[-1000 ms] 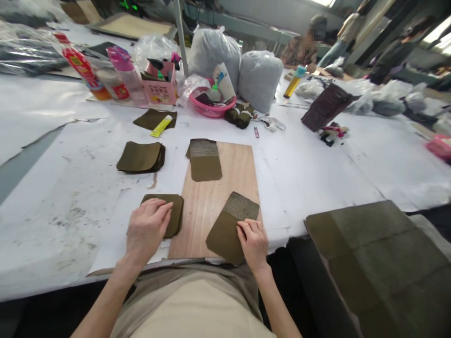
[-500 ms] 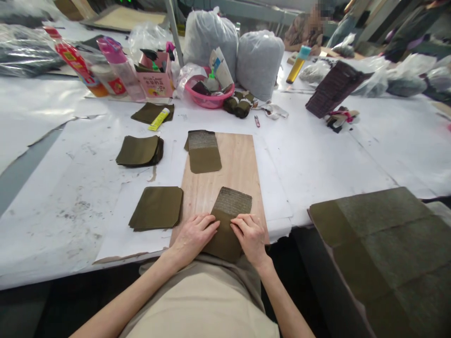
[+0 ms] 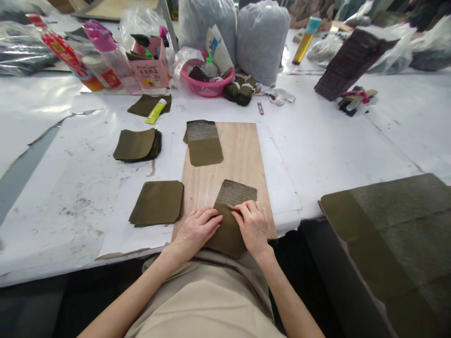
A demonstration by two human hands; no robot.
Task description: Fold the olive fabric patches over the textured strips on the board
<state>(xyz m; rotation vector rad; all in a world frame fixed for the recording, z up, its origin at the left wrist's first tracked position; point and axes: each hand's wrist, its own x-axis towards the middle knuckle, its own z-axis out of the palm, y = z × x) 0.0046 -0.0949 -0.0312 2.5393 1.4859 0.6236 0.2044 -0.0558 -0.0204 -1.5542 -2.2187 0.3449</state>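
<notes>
Both my hands rest on an olive fabric piece (image 3: 230, 206) with a grey lined strip at its far end, lying at the near end of a wooden board (image 3: 243, 159). My left hand (image 3: 197, 227) lies on its left edge with fingers stretched out. My right hand (image 3: 252, 225) presses its right part, fingers curled and pinching the cloth. A second such piece (image 3: 203, 143) lies at the board's far end. A stack of olive squares (image 3: 157, 203) sits just left of the board.
Another olive stack (image 3: 136, 144) and a yellow glue tube (image 3: 156, 111) lie further left. A pink basin (image 3: 207, 84), pink box (image 3: 150, 70), bottles (image 3: 65, 51) and grey bags (image 3: 262, 40) line the back. Large olive panels (image 3: 391, 225) lie at my right.
My left hand left the stack of squares and came onto the fabric piece beside my right hand. The piece was turned more upright on the board. The view tilted down.
</notes>
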